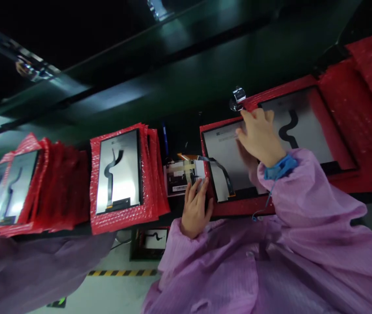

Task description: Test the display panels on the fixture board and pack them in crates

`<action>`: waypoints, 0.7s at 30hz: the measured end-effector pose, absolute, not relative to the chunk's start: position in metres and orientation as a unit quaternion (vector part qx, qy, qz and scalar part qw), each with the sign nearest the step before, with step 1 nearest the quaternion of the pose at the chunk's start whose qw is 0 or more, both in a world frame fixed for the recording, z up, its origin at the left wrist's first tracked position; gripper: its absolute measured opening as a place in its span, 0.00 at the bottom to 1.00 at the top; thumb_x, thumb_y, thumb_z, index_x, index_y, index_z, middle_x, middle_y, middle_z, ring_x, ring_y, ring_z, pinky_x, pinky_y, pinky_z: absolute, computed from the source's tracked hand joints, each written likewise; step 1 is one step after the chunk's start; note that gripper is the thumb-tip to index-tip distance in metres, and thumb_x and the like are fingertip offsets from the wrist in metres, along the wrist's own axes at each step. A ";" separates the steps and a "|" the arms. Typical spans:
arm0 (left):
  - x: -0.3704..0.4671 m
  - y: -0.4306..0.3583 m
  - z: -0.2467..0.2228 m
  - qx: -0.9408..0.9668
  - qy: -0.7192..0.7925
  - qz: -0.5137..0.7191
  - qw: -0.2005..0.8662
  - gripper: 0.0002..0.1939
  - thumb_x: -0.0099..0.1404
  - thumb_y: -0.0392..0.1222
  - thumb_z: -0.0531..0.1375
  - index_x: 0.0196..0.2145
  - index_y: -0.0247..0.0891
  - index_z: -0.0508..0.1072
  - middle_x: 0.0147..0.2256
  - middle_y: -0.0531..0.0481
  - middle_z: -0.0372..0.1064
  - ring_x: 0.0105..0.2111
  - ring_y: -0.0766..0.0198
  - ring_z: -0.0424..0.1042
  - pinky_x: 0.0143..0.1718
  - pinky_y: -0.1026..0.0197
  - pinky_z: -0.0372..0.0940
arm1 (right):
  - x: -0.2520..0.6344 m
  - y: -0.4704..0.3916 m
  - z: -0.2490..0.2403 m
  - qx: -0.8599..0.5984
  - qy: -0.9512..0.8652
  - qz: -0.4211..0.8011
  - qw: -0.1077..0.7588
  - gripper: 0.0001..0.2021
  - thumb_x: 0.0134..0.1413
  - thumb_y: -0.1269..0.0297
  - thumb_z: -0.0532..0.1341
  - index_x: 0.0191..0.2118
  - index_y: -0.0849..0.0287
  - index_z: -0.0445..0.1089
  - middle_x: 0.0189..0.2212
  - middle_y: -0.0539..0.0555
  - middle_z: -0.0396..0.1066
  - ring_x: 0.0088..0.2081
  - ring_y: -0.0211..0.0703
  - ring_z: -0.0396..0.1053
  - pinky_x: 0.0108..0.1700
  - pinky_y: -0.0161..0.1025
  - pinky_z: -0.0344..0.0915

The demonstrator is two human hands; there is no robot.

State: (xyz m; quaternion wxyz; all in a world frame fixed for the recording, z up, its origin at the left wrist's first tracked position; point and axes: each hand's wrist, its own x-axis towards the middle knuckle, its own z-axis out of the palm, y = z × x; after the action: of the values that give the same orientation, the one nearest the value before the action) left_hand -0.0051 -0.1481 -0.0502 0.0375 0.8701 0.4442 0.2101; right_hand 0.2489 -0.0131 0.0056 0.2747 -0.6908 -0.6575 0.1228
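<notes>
My left hand (196, 208) lies with its fingers stretched out over the lower right edge of a small board in a white-edged holder (179, 174) and the side of a red bubble sheet. An LCD panel (220, 150) on that sheet has a dark ribbon cable (220, 168), whose orange end reaches over the board. My right hand (260, 137) is above the right part of this panel, thumb apart from its bent fingers, with nothing visible in it. Its fingertips are near a shiny metal object (238, 98), whose kind I cannot make out. A blue wrist strap (281, 168) circles my right wrist.
Another LCD panel (303, 131) lies right of my right hand on red bubble wrap (346, 100). To the left are a stacked panel (118, 172), a blue pen (165, 138) and more wrapped panels (18, 187). A co-worker's sleeve (42, 261) is at lower left.
</notes>
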 end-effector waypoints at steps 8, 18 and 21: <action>-0.011 -0.105 -0.011 0.847 0.429 0.312 -0.045 0.18 0.68 0.33 0.59 0.56 0.38 0.69 0.47 0.42 0.75 0.50 0.54 0.71 0.55 0.49 0.64 | 0.181 -0.039 0.012 -0.456 -0.758 0.399 0.241 0.08 0.64 0.64 0.60 0.38 0.62 0.74 0.46 0.58 0.73 0.54 0.47 0.67 0.62 0.48 0.56; -0.012 -0.041 -0.025 0.844 0.443 0.298 0.053 0.12 0.72 0.40 0.52 0.32 0.41 0.73 0.40 0.46 0.74 0.48 0.54 0.68 0.60 0.42 0.57 | 0.180 -0.036 -0.007 -0.452 -0.757 0.378 0.280 0.04 0.54 0.75 0.60 0.30 0.61 0.71 0.39 0.55 0.72 0.44 0.43 0.67 0.57 0.46 0.57; -0.012 -0.043 -0.029 0.845 0.434 0.306 0.058 0.11 0.71 0.39 0.53 0.32 0.41 0.72 0.37 0.47 0.73 0.43 0.55 0.68 0.58 0.44 0.59 | 0.175 -0.037 -0.013 -0.451 -0.773 0.348 0.280 0.06 0.56 0.73 0.58 0.31 0.61 0.71 0.40 0.57 0.72 0.45 0.45 0.66 0.56 0.47 0.57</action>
State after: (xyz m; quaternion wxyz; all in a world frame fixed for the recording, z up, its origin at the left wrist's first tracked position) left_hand -0.0123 -0.0427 -0.0287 0.0582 0.8452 0.4344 0.3058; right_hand 0.1750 -0.0371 -0.0134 0.2803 -0.4509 -0.7729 0.3475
